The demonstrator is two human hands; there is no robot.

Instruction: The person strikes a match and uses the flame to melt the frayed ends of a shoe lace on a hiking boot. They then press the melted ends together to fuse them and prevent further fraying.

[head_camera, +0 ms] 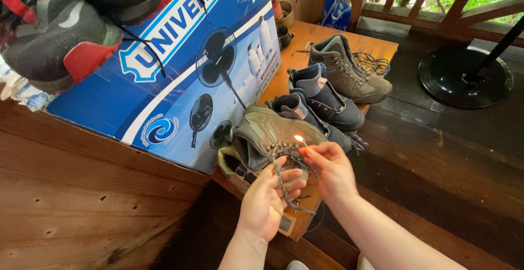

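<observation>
My left hand (266, 200) pinches a dark shoelace (282, 185) that runs up to an olive hiking boot (273, 133) lying on its side on a low wooden bench (305, 43). My right hand (333, 169) holds a lighter, mostly hidden in the fingers, with a small flame (299, 138) burning just above the lace's end. Both hands sit close together in front of the boot.
A blue cardboard box (180, 68) pictured with fans leans on the bench at left, with sneakers (65, 24) on top. Two dark blue boots (322, 98) and another olive boot (349, 71) line the bench. A round black fan base (464, 76) stands on the dark plank floor.
</observation>
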